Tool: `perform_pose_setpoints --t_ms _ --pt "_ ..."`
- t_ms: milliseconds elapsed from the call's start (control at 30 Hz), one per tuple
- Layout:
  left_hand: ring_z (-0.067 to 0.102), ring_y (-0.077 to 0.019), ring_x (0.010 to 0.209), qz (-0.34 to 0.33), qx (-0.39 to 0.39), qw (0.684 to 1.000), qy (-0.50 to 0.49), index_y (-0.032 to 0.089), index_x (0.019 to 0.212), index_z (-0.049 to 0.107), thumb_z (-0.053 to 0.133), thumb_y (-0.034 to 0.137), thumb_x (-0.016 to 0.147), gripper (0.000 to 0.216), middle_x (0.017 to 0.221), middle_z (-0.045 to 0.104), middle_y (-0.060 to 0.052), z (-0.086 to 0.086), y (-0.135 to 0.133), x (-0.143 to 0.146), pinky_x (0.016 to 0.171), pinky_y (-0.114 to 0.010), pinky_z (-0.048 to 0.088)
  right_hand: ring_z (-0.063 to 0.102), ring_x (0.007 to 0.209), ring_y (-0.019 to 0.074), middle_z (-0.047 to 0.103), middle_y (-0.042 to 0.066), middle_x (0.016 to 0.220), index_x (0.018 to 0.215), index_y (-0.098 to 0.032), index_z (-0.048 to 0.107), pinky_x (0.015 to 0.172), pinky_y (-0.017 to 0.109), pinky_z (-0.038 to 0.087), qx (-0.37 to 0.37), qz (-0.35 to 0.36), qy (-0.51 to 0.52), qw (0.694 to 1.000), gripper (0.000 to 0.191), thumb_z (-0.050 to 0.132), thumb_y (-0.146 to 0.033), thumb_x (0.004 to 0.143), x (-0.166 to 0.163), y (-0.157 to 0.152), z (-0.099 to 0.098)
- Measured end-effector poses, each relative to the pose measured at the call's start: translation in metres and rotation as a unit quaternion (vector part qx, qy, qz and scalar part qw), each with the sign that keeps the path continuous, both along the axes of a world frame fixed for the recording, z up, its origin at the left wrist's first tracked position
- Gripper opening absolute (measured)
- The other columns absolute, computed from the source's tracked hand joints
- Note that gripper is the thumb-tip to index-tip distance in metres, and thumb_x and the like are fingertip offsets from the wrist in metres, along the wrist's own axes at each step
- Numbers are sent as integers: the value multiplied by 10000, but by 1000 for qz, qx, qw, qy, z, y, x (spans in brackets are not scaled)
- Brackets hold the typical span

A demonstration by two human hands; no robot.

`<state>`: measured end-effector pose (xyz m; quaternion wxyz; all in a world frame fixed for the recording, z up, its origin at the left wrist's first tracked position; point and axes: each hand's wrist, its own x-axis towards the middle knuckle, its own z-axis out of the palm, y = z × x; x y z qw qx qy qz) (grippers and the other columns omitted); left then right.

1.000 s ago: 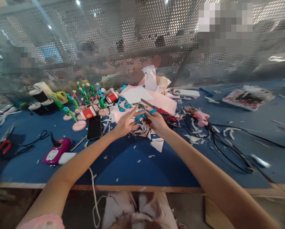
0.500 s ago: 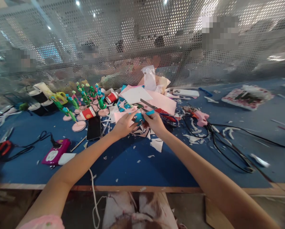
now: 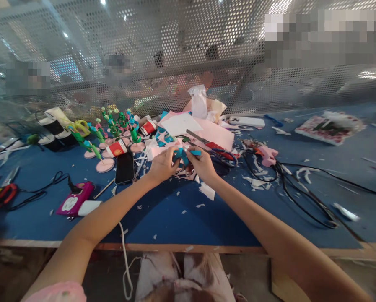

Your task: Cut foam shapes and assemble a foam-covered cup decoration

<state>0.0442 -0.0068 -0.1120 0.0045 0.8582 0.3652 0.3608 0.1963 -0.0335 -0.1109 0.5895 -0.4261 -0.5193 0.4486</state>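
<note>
Between my hands, just above the heap of paper scraps, is a small blue paper piece (image 3: 183, 155), bent or curled. My left hand (image 3: 163, 165) pinches its left side with thumb and fingers. On the other side, my right hand (image 3: 203, 164) grips the piece too, and a blue end sticks out past its fingers. Scissors with red and blue handles (image 3: 221, 154) lie behind my right hand, blades pointing left. White and pink paper sheets (image 3: 181, 124) are heaped beyond my hands. My fingers partly hide the blue piece.
Several green paper plants on round pink bases (image 3: 105, 165) stand at left beside red-and-white rolls (image 3: 116, 148) and a black phone (image 3: 125, 168). A purple power socket (image 3: 77, 199) is nearer. To the right lie a pink glue gun (image 3: 267, 155) and black cables (image 3: 296, 188). A perforated metal screen (image 3: 181, 54) rises behind.
The blue paper piece has turned and shifted slightly between my fingers, showing more of its curled shape. Both hands stay in nearly the same place. The view has shifted a little.
</note>
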Motion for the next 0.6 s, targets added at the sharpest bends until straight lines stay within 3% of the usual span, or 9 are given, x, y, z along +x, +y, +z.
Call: perform_pose_setpoints --t_ms 200,367,600 --pt "612 -193 816 13 -24 998 -53 141 1143 525 501 299 834 347 839 658 -79 -1 2 1 737 -306 488 511 314 130 508 -79 427 756 -228 467 324 247 434 7 -12 15 1000 420 649 -591 650 -5 -5 3" --pt "588 -153 659 -3 -139 982 -125 169 1084 614 558 299 805 313 750 664 -33 4 2 2 683 -288 483 521 323 131 535 -82 434 784 -246 418 346 240 432 21 -35 -15 999 358 641 -513 701 -3 -7 -1" --pt "621 -225 959 -74 -274 923 -262 167 935 696 675 278 694 266 976 706 -75 1 11 4 892 -381 467 556 378 152 558 -60 452 758 -253 435 410 265 458 34 -49 -41 997 293 645 -455 722 0 -5 -4"
